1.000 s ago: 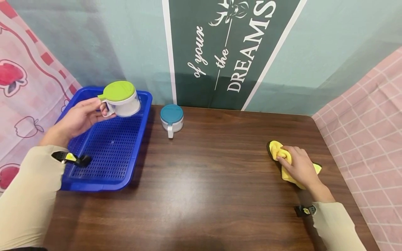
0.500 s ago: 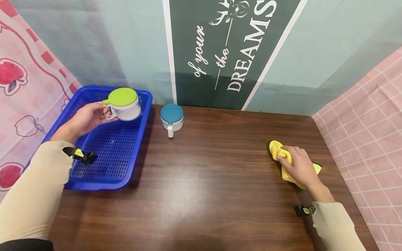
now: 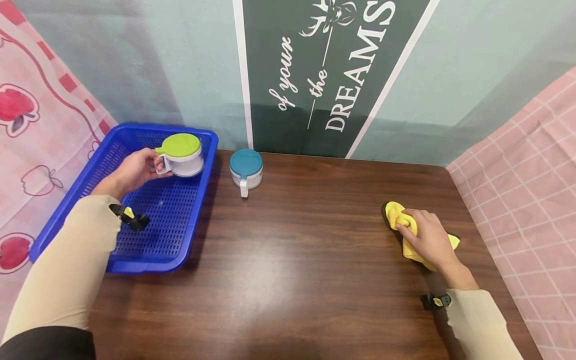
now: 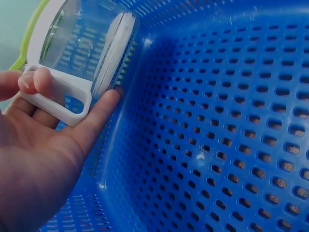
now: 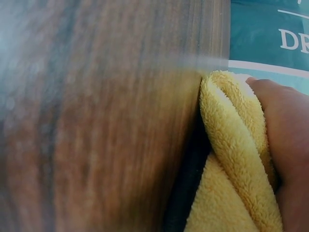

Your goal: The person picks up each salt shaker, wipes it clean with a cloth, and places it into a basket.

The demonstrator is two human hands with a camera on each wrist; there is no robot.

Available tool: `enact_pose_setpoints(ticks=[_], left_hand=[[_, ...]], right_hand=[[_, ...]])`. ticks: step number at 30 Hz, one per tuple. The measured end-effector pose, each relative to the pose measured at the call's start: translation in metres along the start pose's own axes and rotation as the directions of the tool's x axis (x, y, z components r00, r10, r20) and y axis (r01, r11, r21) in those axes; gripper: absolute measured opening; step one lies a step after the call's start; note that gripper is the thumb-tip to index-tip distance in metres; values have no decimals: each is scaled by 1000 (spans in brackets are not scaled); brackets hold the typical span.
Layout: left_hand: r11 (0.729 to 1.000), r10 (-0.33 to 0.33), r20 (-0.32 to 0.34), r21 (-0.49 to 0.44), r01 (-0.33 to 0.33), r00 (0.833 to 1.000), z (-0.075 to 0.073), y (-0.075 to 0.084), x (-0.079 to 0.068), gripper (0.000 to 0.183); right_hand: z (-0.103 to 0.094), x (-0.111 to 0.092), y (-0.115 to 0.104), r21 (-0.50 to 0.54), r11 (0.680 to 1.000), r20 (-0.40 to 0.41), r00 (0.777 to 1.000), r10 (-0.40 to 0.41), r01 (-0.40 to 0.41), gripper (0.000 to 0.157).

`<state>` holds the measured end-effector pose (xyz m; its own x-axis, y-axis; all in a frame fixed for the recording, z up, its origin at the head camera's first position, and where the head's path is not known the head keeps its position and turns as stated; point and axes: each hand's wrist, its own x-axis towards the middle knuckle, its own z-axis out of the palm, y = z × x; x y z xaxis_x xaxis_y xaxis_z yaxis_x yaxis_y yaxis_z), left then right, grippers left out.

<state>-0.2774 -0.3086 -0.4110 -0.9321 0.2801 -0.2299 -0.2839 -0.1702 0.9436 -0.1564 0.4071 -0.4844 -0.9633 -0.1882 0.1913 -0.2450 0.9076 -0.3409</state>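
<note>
In the head view my left hand (image 3: 137, 170) grips the white handle of a clear seasoning jar (image 3: 186, 165) with a lime-green lid, over the far right corner of a blue plastic basket (image 3: 168, 210). The left wrist view shows fingers curled round the handle (image 4: 72, 99), the jar's white base close by the perforated basket wall. On the right side of the table, my right hand (image 3: 429, 240) holds a bunched yellow cloth (image 3: 396, 215) with dark edging. Its fluffy fold (image 5: 231, 125) fills the near part of the right wrist view, against the wood.
A second seasoning jar (image 3: 246, 170) with a teal lid stands right of the basket, its white handle pointing toward me. The brown wooden table (image 3: 292, 240) meets a printed teal backdrop (image 3: 189, 65) behind, with pink cloths hanging at both sides.
My left hand has carried the green-lidded jar rightward and down toward the basket's far right corner. The right hand and the yellow cloth have stayed in place.
</note>
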Motion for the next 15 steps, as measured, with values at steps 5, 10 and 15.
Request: enact_pose_setpoints(ticks=[5, 10, 15], left_hand=[[997, -44, -31, 56, 46, 999, -2, -1, 5, 32], [986, -82, -42, 141, 87, 996, 0, -2, 12, 31], [972, -112, -68, 200, 124, 991, 1, -5, 17, 31]], right_hand=[[-1, 1, 0, 2, 1000, 7, 1000, 5, -5, 47], [-1, 0, 1, 2, 1000, 4, 1000, 4, -4, 47], [-2, 0, 1, 3, 1000, 3, 1000, 4, -4, 47]])
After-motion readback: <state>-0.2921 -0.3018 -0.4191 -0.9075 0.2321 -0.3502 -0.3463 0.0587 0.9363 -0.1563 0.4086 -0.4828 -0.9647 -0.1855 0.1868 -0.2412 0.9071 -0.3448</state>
